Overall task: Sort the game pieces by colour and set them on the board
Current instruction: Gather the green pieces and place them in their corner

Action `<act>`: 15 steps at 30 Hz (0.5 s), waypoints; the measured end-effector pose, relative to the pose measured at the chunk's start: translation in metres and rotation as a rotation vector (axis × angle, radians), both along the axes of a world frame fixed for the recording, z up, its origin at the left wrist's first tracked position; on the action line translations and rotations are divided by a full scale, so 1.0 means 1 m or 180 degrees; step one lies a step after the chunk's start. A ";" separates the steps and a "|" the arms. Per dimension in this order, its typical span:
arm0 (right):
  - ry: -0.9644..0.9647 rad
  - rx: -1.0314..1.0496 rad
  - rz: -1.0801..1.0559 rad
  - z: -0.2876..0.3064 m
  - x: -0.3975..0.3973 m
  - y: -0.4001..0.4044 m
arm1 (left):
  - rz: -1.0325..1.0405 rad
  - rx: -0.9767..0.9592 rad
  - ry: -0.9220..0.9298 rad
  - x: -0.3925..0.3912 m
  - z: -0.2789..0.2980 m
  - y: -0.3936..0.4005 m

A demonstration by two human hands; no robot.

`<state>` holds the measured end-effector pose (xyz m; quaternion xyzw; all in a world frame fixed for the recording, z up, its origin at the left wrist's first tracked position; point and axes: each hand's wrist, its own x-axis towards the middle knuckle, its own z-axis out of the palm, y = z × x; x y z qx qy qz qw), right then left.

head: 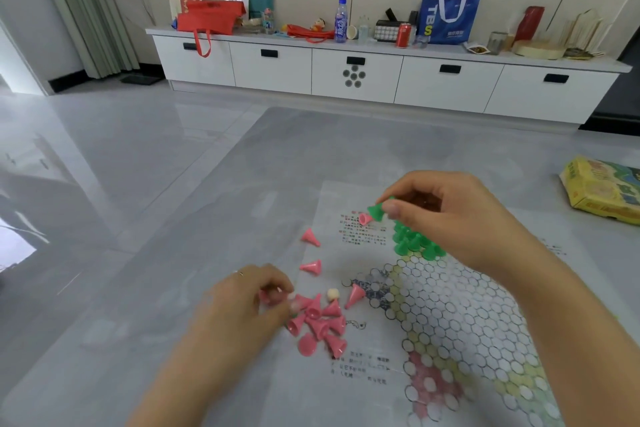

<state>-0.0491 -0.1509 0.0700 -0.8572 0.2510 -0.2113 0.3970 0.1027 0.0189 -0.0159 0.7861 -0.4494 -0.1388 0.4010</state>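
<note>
Two colours of cone-shaped game pieces are in play. A green piece [377, 211] is pinched between thumb and fingertips of the right hand [446, 215], just above centre of the frame, directly over the cluster of green pieces [414, 241] already standing at the upper tip of the board [460, 315]. A single pink cone [364, 218] lies just beside the held green one, to its left, close enough that I cannot tell whether they touch.

Lower down, left of centre, the left hand [249, 302] has its fingers curled around a pink piece [268, 296], at the left edge of a loose pile of pink pieces [320, 322] lying tipped over beside the board's left edge. Three more pink cones lie scattered between the pile and the green cluster, and a small pale round bit [332, 294] sits at the top of the pile.

Sorting seems well along: green looks nearly gathered and set, pink is collected but not yet stood up on the board. The next move probably calls for lowering the green piece upright onto a free circle at the edge of its cluster without knocking its neighbours, then standing the pink ones on their own corner.

Everything rests on a grey table [173, 253]; a yellow game box [602, 191] sits at the right edge of the frame.
</note>
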 end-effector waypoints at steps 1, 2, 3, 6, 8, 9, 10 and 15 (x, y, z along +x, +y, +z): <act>-0.0013 -0.0052 -0.0114 -0.001 -0.003 -0.004 | -0.0190 0.0128 -0.0130 0.000 -0.001 0.002; -0.0010 -0.0107 -0.0229 -0.003 -0.005 -0.009 | -0.0331 0.0156 -0.0226 -0.002 -0.002 0.002; 0.0011 -0.0158 -0.0343 -0.005 -0.008 -0.013 | -0.0394 0.0154 -0.0297 -0.003 -0.003 0.002; 0.0140 -0.0293 -0.0639 -0.013 -0.015 -0.029 | -0.0391 0.0224 -0.0435 0.001 -0.005 0.001; 0.0194 -0.0345 -0.0844 -0.019 -0.021 -0.039 | -0.0423 0.0205 -0.0464 0.003 -0.008 0.000; 0.0206 -0.0370 -0.0925 -0.022 -0.024 -0.043 | -0.0406 0.0203 -0.0492 0.004 -0.009 -0.001; 0.0214 -0.0362 -0.0977 -0.025 -0.027 -0.046 | -0.0353 0.0173 -0.0527 0.005 -0.012 -0.002; 0.0511 -0.0436 -0.0807 -0.039 -0.030 -0.052 | 0.0047 -0.0293 0.0026 0.002 -0.004 -0.006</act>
